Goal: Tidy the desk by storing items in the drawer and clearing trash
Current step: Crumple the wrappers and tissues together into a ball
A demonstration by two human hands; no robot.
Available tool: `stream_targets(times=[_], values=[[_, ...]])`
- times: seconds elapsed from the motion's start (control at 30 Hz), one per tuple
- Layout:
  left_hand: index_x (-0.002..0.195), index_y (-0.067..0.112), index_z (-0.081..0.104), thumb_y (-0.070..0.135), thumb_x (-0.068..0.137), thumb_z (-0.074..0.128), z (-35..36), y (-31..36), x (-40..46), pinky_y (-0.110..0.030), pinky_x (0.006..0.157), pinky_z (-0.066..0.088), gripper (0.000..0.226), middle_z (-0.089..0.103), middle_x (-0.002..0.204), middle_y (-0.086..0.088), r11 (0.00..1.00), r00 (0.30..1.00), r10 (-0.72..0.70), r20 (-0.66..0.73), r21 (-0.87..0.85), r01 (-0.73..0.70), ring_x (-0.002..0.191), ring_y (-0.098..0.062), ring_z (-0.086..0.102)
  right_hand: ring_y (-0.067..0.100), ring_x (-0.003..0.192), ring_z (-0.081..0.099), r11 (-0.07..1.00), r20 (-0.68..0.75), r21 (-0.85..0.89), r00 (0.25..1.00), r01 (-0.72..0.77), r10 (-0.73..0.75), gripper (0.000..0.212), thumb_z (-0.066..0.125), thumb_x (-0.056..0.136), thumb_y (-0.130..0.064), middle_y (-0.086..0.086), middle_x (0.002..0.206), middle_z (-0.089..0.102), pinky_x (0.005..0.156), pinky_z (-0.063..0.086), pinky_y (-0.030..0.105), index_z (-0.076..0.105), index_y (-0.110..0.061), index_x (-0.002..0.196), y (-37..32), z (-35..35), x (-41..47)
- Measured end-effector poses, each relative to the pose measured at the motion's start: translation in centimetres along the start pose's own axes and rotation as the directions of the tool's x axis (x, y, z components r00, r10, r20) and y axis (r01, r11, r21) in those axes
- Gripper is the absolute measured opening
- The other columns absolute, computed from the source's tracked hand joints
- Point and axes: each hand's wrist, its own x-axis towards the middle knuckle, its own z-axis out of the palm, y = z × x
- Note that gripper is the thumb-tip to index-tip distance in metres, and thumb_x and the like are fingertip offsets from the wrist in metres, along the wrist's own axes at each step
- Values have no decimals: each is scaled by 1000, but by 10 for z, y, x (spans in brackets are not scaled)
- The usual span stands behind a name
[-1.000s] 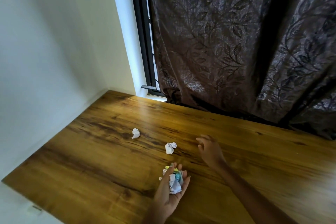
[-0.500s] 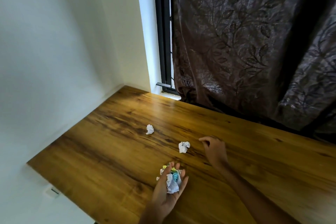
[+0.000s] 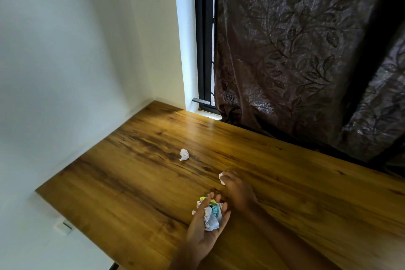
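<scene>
On the wooden bench point(image 3: 135, 182), the left hand point(image 3: 205, 226) lies palm up, cupping a clump of crumpled paper scraps point(image 3: 210, 212), white, yellow and blue. Just beyond the clump, the right hand point(image 3: 237, 190) curls its fingers round a white paper ball point(image 3: 221, 177). Another paper wad point(image 3: 184, 154) lies farther off, toward the dark leaf-patterned curtain point(image 3: 306, 50)

My right hand point(image 3: 237, 193) covers most of a paper ball point(image 3: 222, 178), only a white edge shows. Both forearms cut off at bottom edge; curtain point(image 3: 306, 61) hides window.
</scene>
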Motion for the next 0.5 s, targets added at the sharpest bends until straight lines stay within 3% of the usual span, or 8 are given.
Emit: stream_targets(times=[0.1,0.2,0.3,0.37,0.5], values=[[110,4,58,18,95,49,2,1,2,-51,61,56,22,60,115,-20,1000,1000,-2,3,-3,2,95,-37,62,11,115,54,991,-77,101,992,-90,98,36,48,94,-9,-2,129,57,91,44,20,55,-19,128,-1,-7,1],[109,2,58,19,96,47,1,2,7,-52,63,55,24,61,112,-20,999,1000,-4,17,-39,4,89,-37,64,9,109,58,941,-164,289,960,-174,227,30,44,97,-15,-3,121,64,85,43,12,61,-16,122,-14,-20,-2],[106,1,59,22,97,44,-2,3,15,-50,60,57,27,70,91,-21,997,999,33,43,-66,-30,68,-35,71,4,102,60,920,-233,384,956,-78,179,26,48,96,-15,-6,112,67,76,39,1,66,-14,115,-29,-27,-15],[103,1,57,26,98,43,-3,3,20,-44,53,59,29,73,78,-18,997,997,73,22,-36,-73,63,-30,71,3,99,61,925,-272,381,955,-4,116,25,48,94,-15,-7,108,68,80,44,6,69,-14,109,-40,-25,-26],[109,7,58,36,98,39,-7,3,29,-37,65,59,36,74,89,-13,992,994,107,2,73,-107,83,-27,70,4,86,66,946,-220,319,975,50,23,43,41,83,-34,-1,95,73,76,49,9,73,-10,96,-48,-6,-42]])
